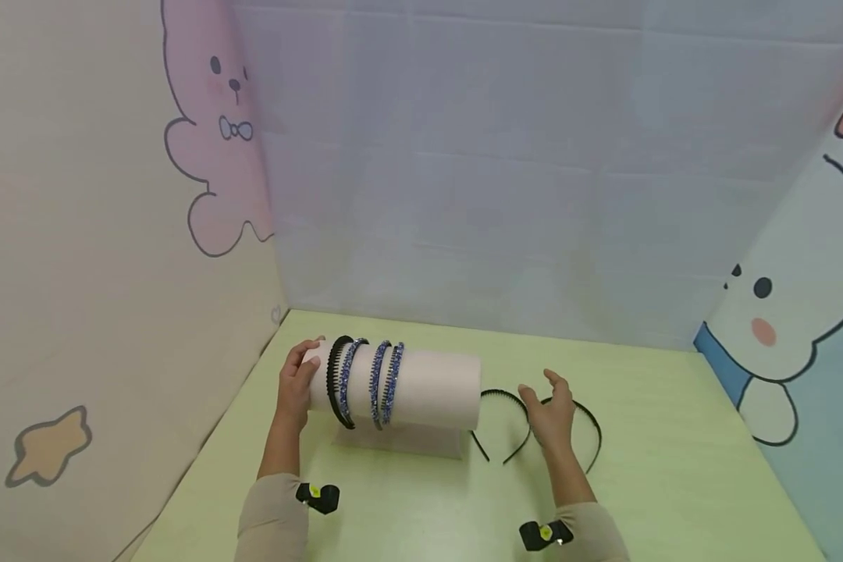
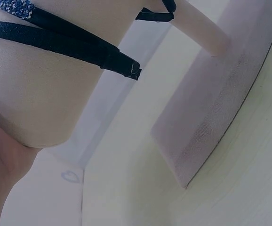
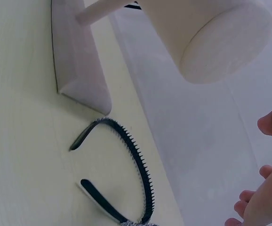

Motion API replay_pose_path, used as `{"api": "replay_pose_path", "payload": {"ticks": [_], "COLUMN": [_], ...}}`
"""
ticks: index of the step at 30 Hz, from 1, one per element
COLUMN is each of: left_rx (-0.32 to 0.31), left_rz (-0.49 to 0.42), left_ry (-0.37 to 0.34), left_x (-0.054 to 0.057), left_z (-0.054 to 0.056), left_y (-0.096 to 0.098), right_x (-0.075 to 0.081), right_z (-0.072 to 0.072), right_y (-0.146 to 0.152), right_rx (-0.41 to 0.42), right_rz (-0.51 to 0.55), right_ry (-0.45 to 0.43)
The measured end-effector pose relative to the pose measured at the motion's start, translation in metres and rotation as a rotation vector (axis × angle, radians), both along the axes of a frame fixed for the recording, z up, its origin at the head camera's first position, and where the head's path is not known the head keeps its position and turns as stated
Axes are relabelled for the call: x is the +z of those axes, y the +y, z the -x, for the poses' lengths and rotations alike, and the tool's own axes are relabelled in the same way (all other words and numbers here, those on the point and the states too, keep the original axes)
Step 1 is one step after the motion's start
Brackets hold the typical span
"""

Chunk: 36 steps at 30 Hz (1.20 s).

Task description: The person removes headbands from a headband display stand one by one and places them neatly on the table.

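Note:
In the head view a white cylindrical headband stand (image 1: 439, 386) lies sideways on its base. Around its left part sit a black toothed headband (image 1: 334, 382) and three blue glittery headbands (image 1: 391, 382). My left hand (image 1: 297, 384) holds the stand's left end, its thumb on the near side. The right hand (image 1: 552, 414) hovers right of the stand with fingers spread and nothing in them. Beneath and beside it, a black toothed headband (image 3: 143, 169) and another dark headband (image 1: 597, 429), partly hidden by the hand, lie on the table.
The pale green-yellow table (image 1: 407, 507) meets a lilac backdrop (image 1: 428, 195) behind the stand. The stand's wedge-shaped base (image 2: 206, 113) rests on the table, joined to the roll by a short post (image 2: 204, 35). Cartoon-printed side walls flank the table.

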<state>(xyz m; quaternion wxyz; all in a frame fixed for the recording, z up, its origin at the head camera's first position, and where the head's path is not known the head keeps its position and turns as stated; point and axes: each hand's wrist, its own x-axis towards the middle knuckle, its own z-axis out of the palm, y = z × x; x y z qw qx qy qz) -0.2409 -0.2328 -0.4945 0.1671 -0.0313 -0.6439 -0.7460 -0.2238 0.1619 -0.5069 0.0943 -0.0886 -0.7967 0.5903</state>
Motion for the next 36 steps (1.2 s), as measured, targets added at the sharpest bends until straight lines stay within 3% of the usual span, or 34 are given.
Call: {"api": "replay_pose_path", "payload": {"ticks": [4,7,12,18,23,29,36], "left_rx": [-0.021,-0.024,-0.025,-0.013,0.003,0.020,0.026], "left_rz": [0.009,0.015,0.008,0.005,0.010,0.010,0.010], "left_ry": [0.010,0.010,0.003,-0.008,0.007,-0.009,-0.016], "left_x": [0.012,0.013,0.006,-0.004,-0.005,-0.005,-0.005], "left_z": [-0.006,-0.006,-0.001,0.004,0.004,0.003,0.002], "left_y": [0.005,0.007,0.004,-0.001,-0.003,-0.002,-0.002], "right_x": [0.014,0.025,0.044,0.061,0.074,0.097,0.086], "right_z": [-0.002,-0.005,-0.008,-0.005,-0.004,-0.011,0.010], "right_y": [-0.008,-0.013,-0.025,-0.040,-0.051,-0.072,-0.099], "right_rx": [0.010,0.003,0.003,0.068,0.174,0.345,0.521], "right_rz": [0.059,0.078,0.095,0.117,0.152,0.174,0.048], "right_ry": [0.043,0.068,0.174,0.326,0.374,0.422,0.427]}}
